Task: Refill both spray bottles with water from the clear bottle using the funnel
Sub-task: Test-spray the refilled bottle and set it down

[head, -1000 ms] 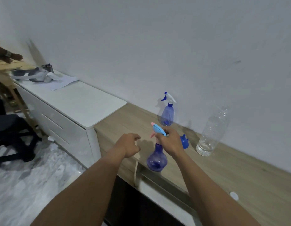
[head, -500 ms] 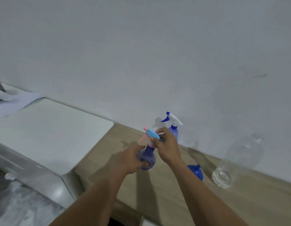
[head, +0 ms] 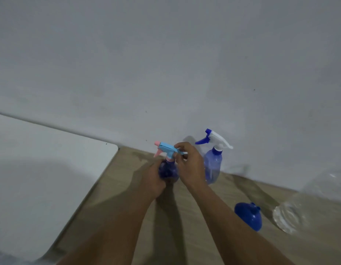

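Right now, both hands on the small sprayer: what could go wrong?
1. The right hand pinches the spray head close beside the tall spray bottle; a twisting wrist may tip it.
2. The left hand grips the round spray bottle by its curved body alone; it could slip if the head loosens.
3. The funnel lies loose near the clear bottle; a hasty reach might knock either.

one head-worn view only: it looks forward and down from close above the table, facing the wall; left hand and right hand sit mid-frame.
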`<action>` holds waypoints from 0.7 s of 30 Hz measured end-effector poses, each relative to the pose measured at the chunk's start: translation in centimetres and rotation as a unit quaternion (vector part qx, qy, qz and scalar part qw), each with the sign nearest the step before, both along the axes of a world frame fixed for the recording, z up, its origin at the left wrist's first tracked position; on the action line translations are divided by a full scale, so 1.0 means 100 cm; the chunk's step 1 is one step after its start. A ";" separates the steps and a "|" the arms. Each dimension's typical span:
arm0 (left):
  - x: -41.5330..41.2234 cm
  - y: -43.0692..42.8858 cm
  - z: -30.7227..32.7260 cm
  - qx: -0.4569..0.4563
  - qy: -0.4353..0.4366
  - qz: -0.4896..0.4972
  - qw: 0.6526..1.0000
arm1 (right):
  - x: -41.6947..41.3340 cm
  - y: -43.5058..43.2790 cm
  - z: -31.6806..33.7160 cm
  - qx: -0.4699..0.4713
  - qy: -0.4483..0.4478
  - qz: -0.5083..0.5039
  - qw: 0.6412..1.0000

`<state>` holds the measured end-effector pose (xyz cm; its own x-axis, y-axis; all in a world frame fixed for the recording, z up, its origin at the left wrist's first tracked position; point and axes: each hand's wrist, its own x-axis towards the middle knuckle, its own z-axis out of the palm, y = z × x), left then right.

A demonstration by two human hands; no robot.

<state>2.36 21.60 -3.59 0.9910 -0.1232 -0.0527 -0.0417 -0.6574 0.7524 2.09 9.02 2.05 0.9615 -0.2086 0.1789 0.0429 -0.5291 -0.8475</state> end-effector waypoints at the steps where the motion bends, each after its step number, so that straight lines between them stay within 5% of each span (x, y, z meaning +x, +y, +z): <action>1: 0.007 -0.001 -0.003 0.008 0.007 -0.013 1.000 | 0.004 0.001 -0.002 0.004 -0.002 -0.006 1.000; 16: 0.052 0.009 -0.013 0.120 -0.004 0.021 0.993 | 0.031 0.009 0.010 -0.074 0.060 -0.011 0.995; 21: 0.027 0.002 -0.004 0.038 -0.020 0.022 0.999 | 0.010 0.001 0.040 -0.184 0.067 0.043 0.980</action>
